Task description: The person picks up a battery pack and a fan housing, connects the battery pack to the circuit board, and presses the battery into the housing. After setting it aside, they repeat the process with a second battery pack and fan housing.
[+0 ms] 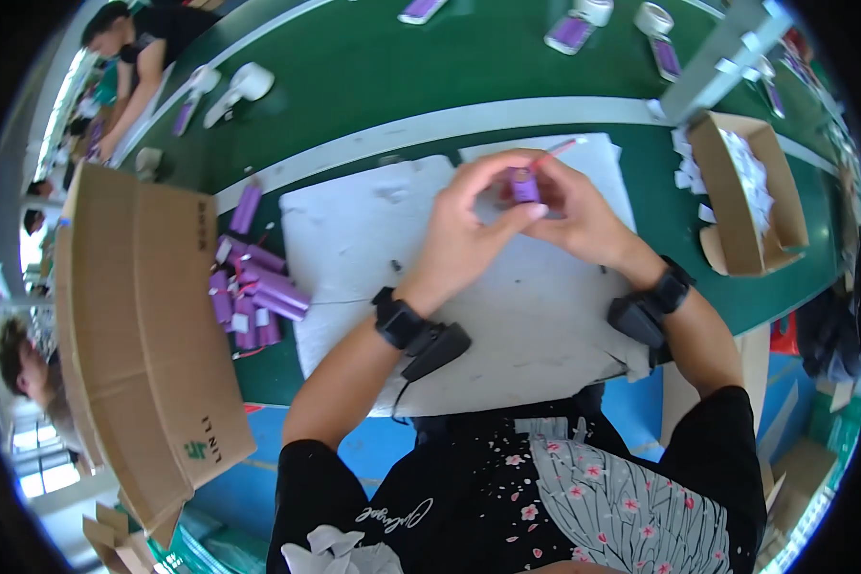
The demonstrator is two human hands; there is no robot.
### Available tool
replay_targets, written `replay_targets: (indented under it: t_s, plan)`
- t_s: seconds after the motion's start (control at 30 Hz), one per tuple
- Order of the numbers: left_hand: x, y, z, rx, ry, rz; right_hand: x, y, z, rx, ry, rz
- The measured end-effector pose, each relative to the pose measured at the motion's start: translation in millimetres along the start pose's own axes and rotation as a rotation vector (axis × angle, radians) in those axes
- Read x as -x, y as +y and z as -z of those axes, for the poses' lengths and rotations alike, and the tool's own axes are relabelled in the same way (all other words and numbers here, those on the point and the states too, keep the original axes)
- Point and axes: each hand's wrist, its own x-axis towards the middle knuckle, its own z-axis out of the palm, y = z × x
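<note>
Above the pale work mat [354,249], my left hand [461,218] and my right hand [588,218] meet around a small purple cylindrical battery pack [524,187]. Fingers of both hands are closed on it, and my left thumb lies across its near end. A red wire with a white tip [566,147] sticks out from the pack toward the upper right. My fingers hide most of the pack's body. To the left of the mat lies a heap of similar purple battery packs [275,290], with red wires and white tags among them.
A large cardboard box [153,316] stands at the left edge. On the right sits an open carton [737,230] holding white paper pieces. Tape rolls [253,82] and purple packs [570,34] lie across the green table [383,67]. A grey post [722,67] rises far right; a co-worker [148,57] leans in far left.
</note>
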Motion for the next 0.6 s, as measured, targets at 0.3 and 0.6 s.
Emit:
replay_targets:
  t_s: [0.3, 0.6]
  plan:
    - [-38, -4, 65, -0.198, 0.382, 0.175, -4, -2, -6, -0.014, 0.077, -0.198]
    - [-139, -114, 300, -1.153, 0.644, 0.278, -7, 3, -3, -0.015, 0.061, -0.173]
